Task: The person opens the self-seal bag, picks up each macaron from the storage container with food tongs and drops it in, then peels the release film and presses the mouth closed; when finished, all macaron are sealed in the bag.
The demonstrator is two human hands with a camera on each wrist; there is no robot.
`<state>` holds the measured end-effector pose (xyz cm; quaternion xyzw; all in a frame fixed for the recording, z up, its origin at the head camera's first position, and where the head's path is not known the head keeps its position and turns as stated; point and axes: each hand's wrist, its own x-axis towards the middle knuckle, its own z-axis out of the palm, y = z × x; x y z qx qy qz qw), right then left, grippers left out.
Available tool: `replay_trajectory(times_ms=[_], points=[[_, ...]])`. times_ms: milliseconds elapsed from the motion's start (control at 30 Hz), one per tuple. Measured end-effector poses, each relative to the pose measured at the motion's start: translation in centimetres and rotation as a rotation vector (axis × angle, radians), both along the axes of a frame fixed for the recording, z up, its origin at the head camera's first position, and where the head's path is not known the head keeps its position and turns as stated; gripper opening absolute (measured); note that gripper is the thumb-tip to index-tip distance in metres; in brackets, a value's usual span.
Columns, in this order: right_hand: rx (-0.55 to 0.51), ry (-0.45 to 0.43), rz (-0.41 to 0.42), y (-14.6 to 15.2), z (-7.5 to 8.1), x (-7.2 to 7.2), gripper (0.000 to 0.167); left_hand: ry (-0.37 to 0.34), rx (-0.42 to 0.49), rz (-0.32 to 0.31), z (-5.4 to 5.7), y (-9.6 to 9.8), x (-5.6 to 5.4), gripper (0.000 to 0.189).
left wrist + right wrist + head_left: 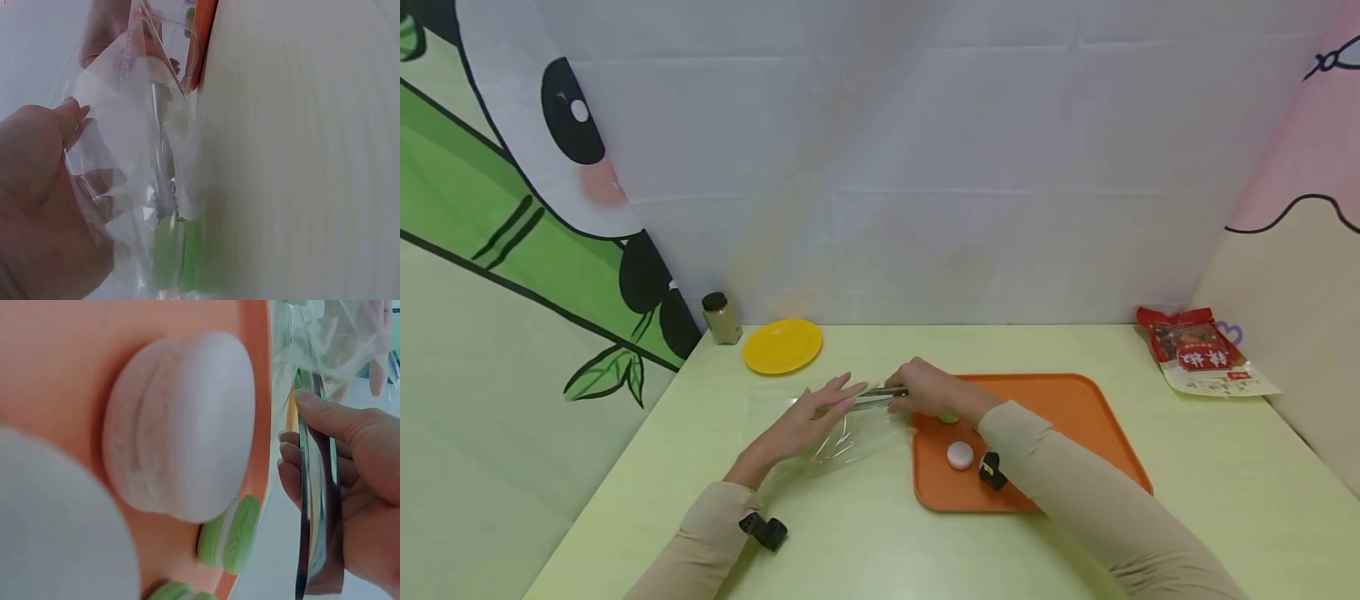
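Note:
My left hand (808,423) holds a clear plastic bag (106,94) at its opening, thumb and fingertips at the film's edge. Metal tongs (319,506) are gripped in my right hand (928,387), and their far ends reach into the bag. A green macaron (175,256) shows through the film at the tongs' tips, low over the table. Beneath my right forearm, on the orange tray (1060,408), lie a pale pink macaron (212,425) and green macarons (240,534). A rounded white shape (56,525) fills the near corner of the right wrist view.
A yellow plate (782,347) sits at the back left, beside a black-capped jar (722,321). At the back right a red and white food packet (1206,354) lies near the wall. A printed cloth backdrop (925,167) rises behind the table.

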<state>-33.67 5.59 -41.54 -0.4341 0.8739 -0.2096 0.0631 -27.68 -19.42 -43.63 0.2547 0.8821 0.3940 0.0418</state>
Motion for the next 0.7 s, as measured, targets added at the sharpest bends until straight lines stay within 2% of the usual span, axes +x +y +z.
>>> replay_trajectory(times_ms=[167,333,500,700], points=[[0.013,-0.031,0.023,-0.4,0.0,0.4,0.016,0.035,0.011,-0.006,0.0,0.0,0.0,0.045],[0.004,-0.049,0.037,-1.0,-0.2,0.4,0.022,0.016,0.033,-0.011,-0.2,0.0,0.0,0.045],[-0.017,-0.054,0.059,-1.7,-0.2,0.5,0.02,0.011,0.031,-0.016,-0.3,0.0,0.0,0.045],[-0.015,-0.061,0.045,-2.4,-0.3,0.8,0.021,0.011,0.043,-0.017,-0.5,-0.1,-0.2,0.044]])
